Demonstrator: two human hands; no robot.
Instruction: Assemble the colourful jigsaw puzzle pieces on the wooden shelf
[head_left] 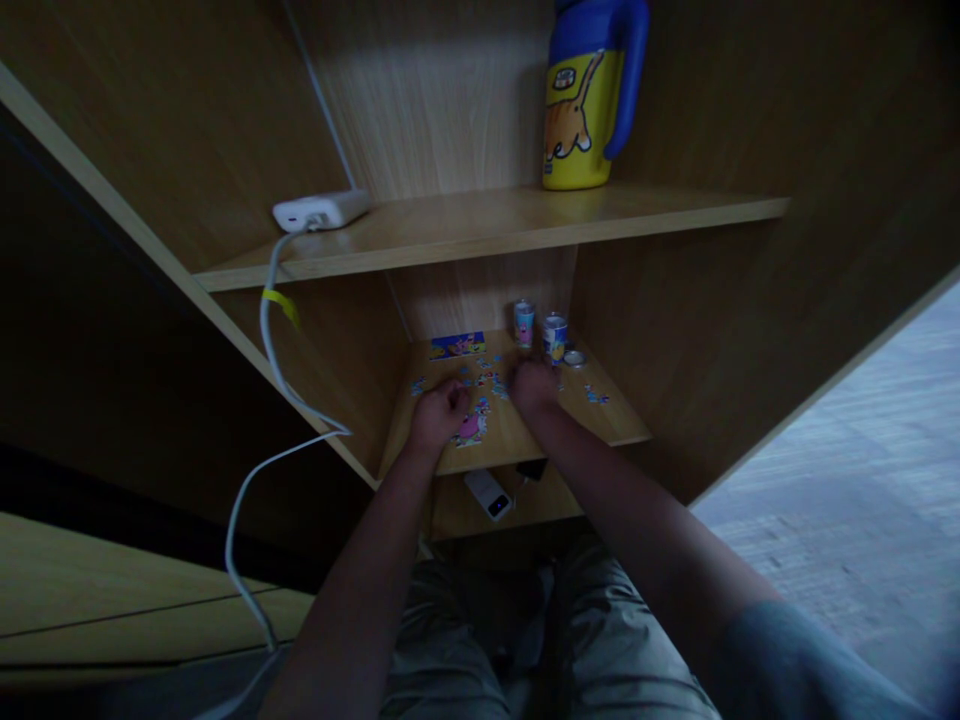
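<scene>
Small jigsaw pieces (484, 380) lie scattered on a low wooden shelf (615, 425), with a partly joined pink patch (470, 430) near its front edge. My left hand (439, 410) rests on the shelf with fingers curled, right by the pink patch. My right hand (534, 385) sits just to its right, fingers bent down onto the loose pieces. What either hand pinches is too small to see. A joined blue and yellow strip (457, 346) lies at the back.
Two small printed tins (524, 322) (554, 336) and a round lid (574, 358) stand at the shelf's back. Above, a yellow and blue bottle (585, 100) and a white charger (321, 211) with a hanging cable (270, 350). A white device (489, 495) lies on the shelf below.
</scene>
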